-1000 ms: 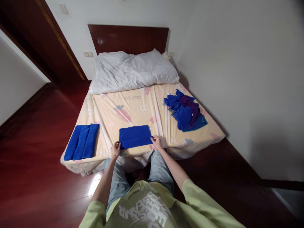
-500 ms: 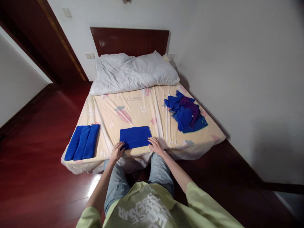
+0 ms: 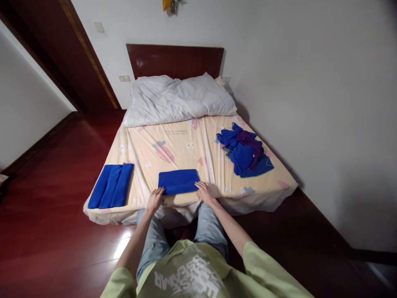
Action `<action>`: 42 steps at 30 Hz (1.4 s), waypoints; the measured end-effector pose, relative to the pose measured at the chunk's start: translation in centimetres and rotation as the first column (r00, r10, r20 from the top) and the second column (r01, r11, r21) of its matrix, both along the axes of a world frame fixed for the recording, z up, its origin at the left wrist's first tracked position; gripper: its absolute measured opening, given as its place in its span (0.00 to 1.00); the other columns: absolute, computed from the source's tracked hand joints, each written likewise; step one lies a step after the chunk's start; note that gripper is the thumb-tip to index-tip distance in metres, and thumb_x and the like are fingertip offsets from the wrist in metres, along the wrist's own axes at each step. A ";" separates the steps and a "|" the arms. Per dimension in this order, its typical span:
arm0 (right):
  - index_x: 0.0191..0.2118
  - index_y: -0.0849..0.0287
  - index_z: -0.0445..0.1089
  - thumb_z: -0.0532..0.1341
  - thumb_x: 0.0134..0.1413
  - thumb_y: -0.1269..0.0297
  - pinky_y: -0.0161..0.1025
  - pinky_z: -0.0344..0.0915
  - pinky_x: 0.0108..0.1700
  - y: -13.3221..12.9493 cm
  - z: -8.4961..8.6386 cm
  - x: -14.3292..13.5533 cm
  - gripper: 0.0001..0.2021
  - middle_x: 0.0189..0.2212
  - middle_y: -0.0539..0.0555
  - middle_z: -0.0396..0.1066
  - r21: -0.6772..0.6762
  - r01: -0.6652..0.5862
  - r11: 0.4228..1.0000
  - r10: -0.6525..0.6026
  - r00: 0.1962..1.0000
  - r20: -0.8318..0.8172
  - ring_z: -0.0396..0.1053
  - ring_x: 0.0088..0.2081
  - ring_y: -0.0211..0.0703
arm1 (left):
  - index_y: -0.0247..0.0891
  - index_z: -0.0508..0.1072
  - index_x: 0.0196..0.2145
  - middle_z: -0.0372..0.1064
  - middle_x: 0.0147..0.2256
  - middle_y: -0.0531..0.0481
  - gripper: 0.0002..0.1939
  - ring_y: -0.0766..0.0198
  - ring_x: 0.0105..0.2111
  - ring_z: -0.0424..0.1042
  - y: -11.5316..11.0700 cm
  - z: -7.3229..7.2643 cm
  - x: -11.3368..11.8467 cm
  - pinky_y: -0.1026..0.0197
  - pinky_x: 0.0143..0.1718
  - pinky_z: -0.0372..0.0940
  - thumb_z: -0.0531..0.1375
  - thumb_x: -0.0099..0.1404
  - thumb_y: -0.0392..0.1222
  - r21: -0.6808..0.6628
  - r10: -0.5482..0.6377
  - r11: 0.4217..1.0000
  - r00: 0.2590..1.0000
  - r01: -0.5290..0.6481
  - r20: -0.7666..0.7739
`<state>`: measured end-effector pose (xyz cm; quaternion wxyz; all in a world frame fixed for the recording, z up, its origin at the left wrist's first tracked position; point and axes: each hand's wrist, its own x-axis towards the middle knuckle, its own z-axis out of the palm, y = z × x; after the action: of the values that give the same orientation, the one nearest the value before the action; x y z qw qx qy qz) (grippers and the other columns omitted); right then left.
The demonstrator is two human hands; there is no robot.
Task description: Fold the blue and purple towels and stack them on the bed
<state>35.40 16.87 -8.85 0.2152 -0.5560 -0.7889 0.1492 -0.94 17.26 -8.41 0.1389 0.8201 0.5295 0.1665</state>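
A blue towel, folded into a flat rectangle, lies near the front edge of the bed. At its near left corner is my left hand, fingers closed on the edge. My right hand grips the near right corner, its fingertips over the cloth. To the left, several folded blue towels lie side by side in long strips. A crumpled heap of blue cloths, with a purple cloth among them, sits on the right part of the bed.
The bed has a pale yellow patterned sheet. A white quilt or pillow lies across its head, against a dark wooden headboard. A white wall runs along the right side; a dark door stands at the left.
The view has tilted up slightly. The towel's near edge has shifted a little away from me, with both hands at its corners. The side piles have not moved.
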 end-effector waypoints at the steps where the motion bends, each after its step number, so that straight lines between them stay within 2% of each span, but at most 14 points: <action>1: 0.60 0.55 0.71 0.55 0.52 0.80 0.53 0.61 0.66 -0.7 0.2 0.4 0.30 0.60 0.57 0.71 0.009 -0.007 1.000 0.007 1.000 -0.023 0.66 0.63 0.50 | 0.38 0.70 0.60 0.68 0.61 0.42 0.31 0.52 0.62 0.66 -0.6 0.0 -0.3 0.47 0.65 0.59 0.51 0.60 0.28 -0.005 -0.015 1.000 1.000 0.015 0.020; 3: 0.60 0.54 0.71 0.55 0.54 0.78 0.52 0.63 0.65 -2.1 0.2 1.1 0.28 0.57 0.57 0.73 0.005 -0.018 1.000 0.018 0.996 -0.083 0.68 0.60 0.49 | 0.39 0.70 0.59 0.70 0.58 0.43 0.30 0.54 0.59 0.69 -1.8 -0.1 -0.9 0.48 0.64 0.61 0.51 0.60 0.29 -0.033 -0.024 0.999 0.996 0.027 0.083; 6: 0.57 0.54 0.73 0.57 0.53 0.76 0.51 0.66 0.63 -3.5 -0.4 1.7 0.25 0.53 0.57 0.76 -0.066 -0.003 0.998 -0.014 0.967 -0.255 0.71 0.57 0.48 | 0.38 0.70 0.58 0.73 0.55 0.43 0.28 0.55 0.56 0.72 -3.2 -0.5 -1.2 0.50 0.61 0.65 0.51 0.60 0.32 -0.118 0.057 0.993 0.975 -0.032 0.217; 9: 0.56 0.56 0.72 0.58 0.55 0.69 0.49 0.70 0.58 -3.2 -1.6 1.6 0.22 0.50 0.57 0.77 -0.138 0.081 0.987 -0.139 0.860 -0.491 0.74 0.53 0.48 | 0.38 0.71 0.56 0.75 0.53 0.43 0.24 0.53 0.53 0.74 -3.3 -0.5 -0.8 0.49 0.57 0.68 0.52 0.64 0.39 -0.185 0.205 0.972 0.913 -0.146 0.353; 11: 0.54 0.58 0.72 0.60 0.55 0.62 0.49 0.71 0.55 -2.4 -2.3 1.3 0.20 0.48 0.58 0.78 -0.169 0.156 0.973 -0.227 0.781 -0.581 0.76 0.49 0.49 | 0.38 0.71 0.55 0.77 0.49 0.43 0.22 0.53 0.47 0.77 -2.8 -0.2 -0.3 0.49 0.52 0.71 0.53 0.65 0.45 -0.233 0.301 0.947 0.863 -0.221 0.406; 14: 0.49 0.59 0.73 0.62 0.53 0.54 0.48 0.73 0.50 -1.0 -2.8 0.8 0.20 0.44 0.60 0.78 -0.211 0.241 0.947 -0.321 0.711 -0.626 0.77 0.44 0.50 | 0.39 0.71 0.53 0.78 0.42 0.43 0.21 0.55 0.39 0.79 -1.7 0.2 0.3 0.52 0.44 0.74 0.55 0.66 0.50 -0.292 0.408 0.908 0.791 -0.300 0.455; 17: 0.47 0.60 0.73 0.63 0.51 0.51 0.47 0.74 0.46 0.1 -2.9 0.5 0.21 0.38 0.60 0.79 -0.242 0.303 0.922 -0.386 0.664 -0.640 0.76 0.40 0.51 | 0.39 0.71 0.50 0.78 0.40 0.43 0.20 0.55 0.38 0.78 -0.6 0.4 0.8 0.54 0.40 0.75 0.57 0.65 0.52 -0.314 0.473 0.879 0.735 -0.358 0.485; 23: 0.44 0.61 0.73 0.63 0.50 0.50 0.45 0.74 0.41 1.2 -3.0 0.2 0.20 0.34 0.58 0.78 -0.271 0.356 0.894 -0.445 0.648 -0.618 0.76 0.36 0.49 | 0.38 0.72 0.48 0.78 0.38 0.42 0.18 0.56 0.35 0.78 0.8 0.1 0.9 0.54 0.39 0.74 0.58 0.65 0.50 -0.336 0.543 0.838 0.722 -0.430 0.430; 29: 0.42 0.59 0.74 0.64 0.50 0.54 0.43 0.74 0.37 0.9 -3.1 0.1 0.17 0.29 0.56 0.77 -0.246 0.390 0.887 -0.461 0.719 -0.521 0.74 0.30 0.47 | 0.37 0.72 0.47 0.77 0.38 0.41 0.16 0.55 0.36 0.78 0.9 -1.6 0.8 0.53 0.42 0.73 0.57 0.66 0.47 -0.295 0.519 0.852 0.772 -0.432 0.366; 32: 0.49 0.59 0.73 0.61 0.54 0.59 0.47 0.74 0.44 0.5 -2.2 -0.4 0.17 0.38 0.60 0.78 -0.125 0.401 0.907 -0.411 0.786 -0.463 0.75 0.38 0.50 | 0.36 0.72 0.48 0.74 0.42 0.39 0.16 0.53 0.38 0.77 0.8 -1.9 1.1 0.50 0.45 0.73 0.56 0.66 0.45 -0.182 0.476 0.880 0.810 -0.440 0.344; 35: 0.56 0.58 0.71 0.58 0.59 0.65 0.52 0.70 0.56 -0.1 -0.8 -0.7 0.19 0.50 0.62 0.74 0.045 0.364 0.930 -0.327 0.879 -0.348 0.72 0.52 0.53 | 0.37 0.72 0.51 0.71 0.49 0.36 0.17 0.50 0.48 0.74 0.8 -1.3 1.1 0.46 0.54 0.69 0.54 0.67 0.42 0.006 0.389 0.911 0.863 -0.413 0.322; 38: 0.59 0.56 0.70 0.56 0.62 0.67 0.53 0.64 0.62 -0.6 0.2 -0.3 0.21 0.57 0.60 0.71 0.126 0.167 0.978 -0.139 0.969 -0.205 0.68 0.58 0.52 | 0.38 0.72 0.53 0.70 0.54 0.38 0.17 0.50 0.57 0.69 0.7 -0.6 0.8 0.44 0.61 0.64 0.52 0.69 0.41 0.119 0.170 0.970 0.945 -0.210 0.280; 40: 0.59 0.55 0.70 0.58 0.61 0.67 0.54 0.62 0.64 -0.9 0.2 0.2 0.21 0.59 0.59 0.70 0.114 0.017 0.993 -0.003 0.993 -0.122 0.66 0.61 0.52 | 0.39 0.72 0.54 0.70 0.57 0.40 0.18 0.50 0.59 0.67 0.6 -0.5 0.4 0.43 0.63 0.62 0.54 0.69 0.42 0.113 0.026 0.992 0.970 -0.055 0.243; 42: 0.60 0.54 0.70 0.60 0.59 0.68 0.56 0.60 0.65 -1.1 -0.1 0.7 0.23 0.61 0.58 0.68 0.090 -0.056 0.994 0.062 0.996 -0.071 0.63 0.64 0.53 | 0.39 0.72 0.55 0.68 0.59 0.40 0.20 0.48 0.61 0.65 0.5 -0.9 0.0 0.41 0.63 0.62 0.57 0.66 0.43 0.078 -0.040 0.997 0.977 0.024 0.208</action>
<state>36.15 15.76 -8.98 0.2641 -0.5165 -0.8022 0.1410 -0.91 17.79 -9.31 0.1656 0.8111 0.4920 0.2694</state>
